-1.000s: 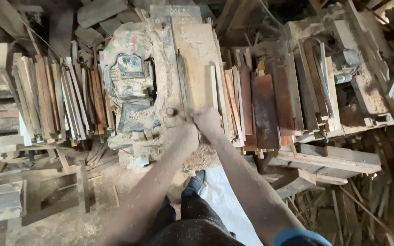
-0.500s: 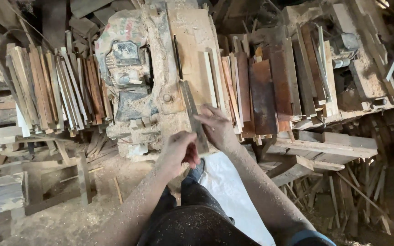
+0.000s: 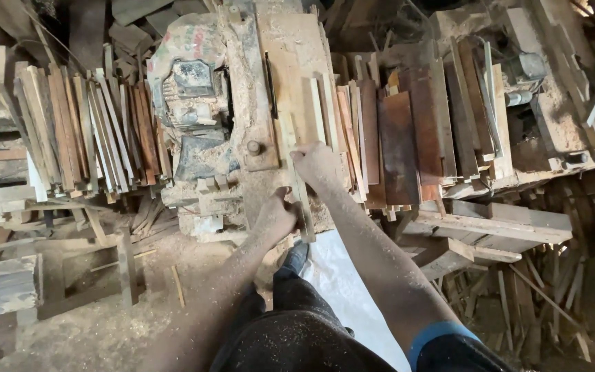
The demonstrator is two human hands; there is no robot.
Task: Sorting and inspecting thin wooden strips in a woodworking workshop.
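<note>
since a moment ago: the left hand has dropped back toward the near edge of the saw bench, and the pale narrow wooden strip now reaches further out over that edge; the right hand has stayed about where it was, partway up the strip.
thing in hand: the strip lies lengthwise on the dusty sawdust-caked wooden saw bench, its near end hanging just past the near edge, its far end running up beside the dark saw slot.
left hand: curled round the near end of the strip, fingers closed on it, at the bench's near edge.
right hand: lying over the strip further up, fingers bent down on it; whether it pinches the strip or only presses it flat, i cannot tell.
beside it: a round metal bolt head just left of the strip; a grimy grey electric motor at the bench's left side; a row of reddish and pale cut slats stacked on edge to the right; another bundle of thin slats leaning to the left.
below: the person's dark dusty trousers and a white sheet on the floor.
step, as i judge it: the strip looks to be being lined up or drawn along the bench by the slot, a cut either being set up or just finished; i cannot say which.
next move calls for: both hands keeping the strip flat and straight along the slot, with the right fingers kept clear of the slot's line.
</note>
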